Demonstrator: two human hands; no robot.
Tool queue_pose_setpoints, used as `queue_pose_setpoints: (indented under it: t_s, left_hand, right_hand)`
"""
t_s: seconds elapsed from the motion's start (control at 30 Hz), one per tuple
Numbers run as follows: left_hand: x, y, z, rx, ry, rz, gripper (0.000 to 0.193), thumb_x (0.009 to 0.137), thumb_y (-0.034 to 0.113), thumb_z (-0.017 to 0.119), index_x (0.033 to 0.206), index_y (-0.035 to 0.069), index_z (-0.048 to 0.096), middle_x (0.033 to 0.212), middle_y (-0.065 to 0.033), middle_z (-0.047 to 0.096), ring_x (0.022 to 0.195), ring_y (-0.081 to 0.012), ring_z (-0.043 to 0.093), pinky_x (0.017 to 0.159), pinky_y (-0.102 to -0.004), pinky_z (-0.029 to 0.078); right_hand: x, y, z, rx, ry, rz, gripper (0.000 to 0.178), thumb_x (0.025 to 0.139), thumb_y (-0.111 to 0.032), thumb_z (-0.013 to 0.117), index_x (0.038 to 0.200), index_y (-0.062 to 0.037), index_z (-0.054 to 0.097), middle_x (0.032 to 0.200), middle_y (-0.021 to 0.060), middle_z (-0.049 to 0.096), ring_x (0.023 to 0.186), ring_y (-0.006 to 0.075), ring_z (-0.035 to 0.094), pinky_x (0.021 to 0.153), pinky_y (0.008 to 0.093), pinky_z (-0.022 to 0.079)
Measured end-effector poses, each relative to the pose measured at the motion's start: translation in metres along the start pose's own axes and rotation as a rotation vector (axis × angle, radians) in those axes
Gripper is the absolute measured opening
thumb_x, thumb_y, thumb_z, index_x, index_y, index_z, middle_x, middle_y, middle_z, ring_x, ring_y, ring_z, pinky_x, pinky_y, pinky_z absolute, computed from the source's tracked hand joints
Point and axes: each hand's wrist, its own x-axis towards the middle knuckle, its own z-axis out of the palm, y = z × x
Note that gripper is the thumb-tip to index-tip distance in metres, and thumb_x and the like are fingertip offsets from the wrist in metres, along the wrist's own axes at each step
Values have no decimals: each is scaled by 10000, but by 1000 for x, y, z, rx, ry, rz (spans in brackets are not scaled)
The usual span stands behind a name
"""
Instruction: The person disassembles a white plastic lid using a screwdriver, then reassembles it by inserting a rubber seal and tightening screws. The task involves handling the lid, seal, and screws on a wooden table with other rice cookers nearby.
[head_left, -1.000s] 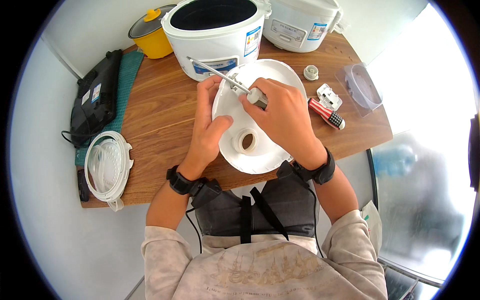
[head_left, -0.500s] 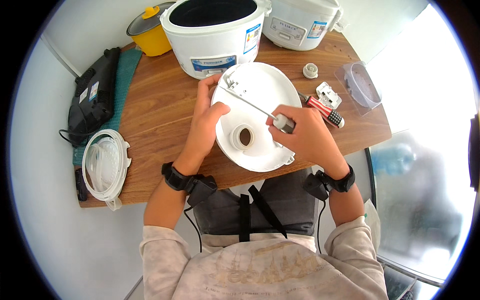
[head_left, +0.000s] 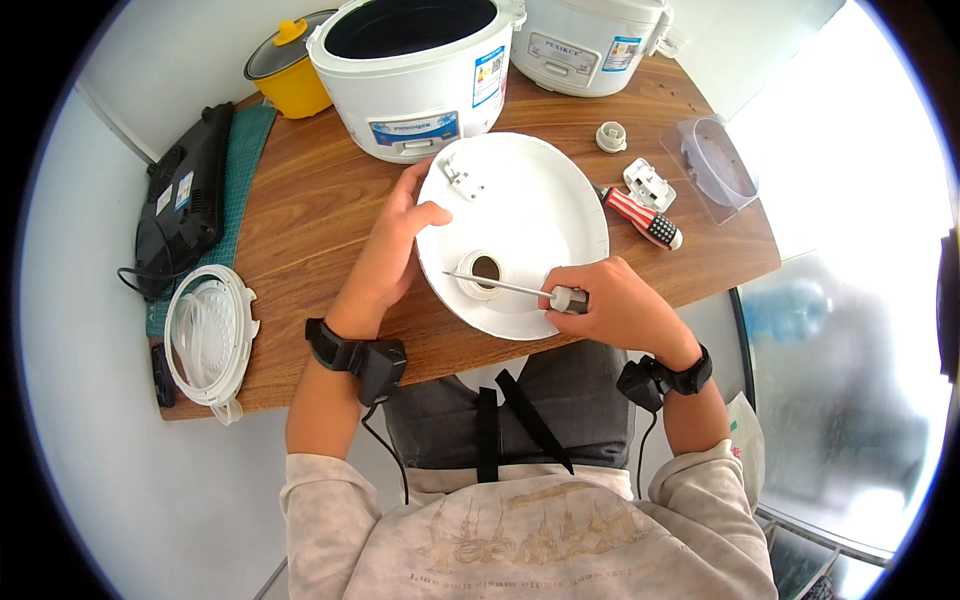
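Observation:
My left hand [head_left: 403, 230] grips the left rim of a white round rice cooker lid [head_left: 545, 215], thumb on its inner face and fingers behind. The lid is tilted, hollow side toward me, over the table's front edge. A small white fitting [head_left: 465, 181] sits near its upper left rim, and a raised ring with a hole [head_left: 483, 271] is in its lower part. My right hand [head_left: 620, 305] is closed round the grey handle of a screwdriver [head_left: 515, 288]. The shaft points left across the ring; whether its tip touches the lid I cannot tell.
Beyond the lid stand a white rice cooker body [head_left: 415, 90], another rice cooker [head_left: 580, 50] and a yellow pot [head_left: 295, 85]. On the right lie a striped-handled screwdriver [head_left: 645, 218], white plastic parts [head_left: 650, 185] and a clear cover [head_left: 715, 165]. A perforated white lid part [head_left: 208, 335] lies left.
My right hand has moved the screwdriver down the lid, from the upper left fitting to the ring. The lid has turned slightly, and my left hand still grips its rim.

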Motion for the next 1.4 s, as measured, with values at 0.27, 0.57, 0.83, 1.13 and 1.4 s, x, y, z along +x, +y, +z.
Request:
queue_pose_setpoints:
  t_s: [0.27,0.57,0.83,1.13,1.4]
  left_hand:
    - [3,1,-6,-27,37,-106,571,907,178,595,1427,9,429,1293,-153,586,1190,-238,591,1018,-370,476]
    - [11,-4,-15,302,57,-122,592,904,194,733,1412,21,482,1265,-133,632,1118,-224,644,926,-362,555]
    - [17,-8,-21,277,24,-100,569,875,173,761,1368,26,519,1223,-127,652,1089,-211,655,919,-362,560]
    - [17,-9,-22,275,23,-107,548,869,129,712,1372,29,518,1220,-126,649,1087,-219,654,915,-363,554]
    - [17,-6,-20,307,63,-119,572,875,139,650,1415,28,499,1246,-122,639,1115,-205,631,949,-334,513]
  right_hand:
    - [-7,-17,-16,109,43,117,275,834,-136,718,1081,-50,631,748,131,648,646,248,620,662,339,503]
    - [-12,23,-30,48,610,228,362,844,-41,620,1190,-44,515,913,157,601,835,272,594,805,355,483]
    - [-3,62,-9,-109,555,129,377,837,-41,699,1196,-30,587,1129,192,662,1060,382,643,898,450,504]
    - [-5,56,-1,-256,533,52,405,797,-43,742,1184,-69,625,1145,148,636,1060,386,627,878,443,520]
    - [-20,58,-27,-351,707,186,370,882,-182,712,1222,-88,603,1139,148,611,1055,375,615,860,450,513]
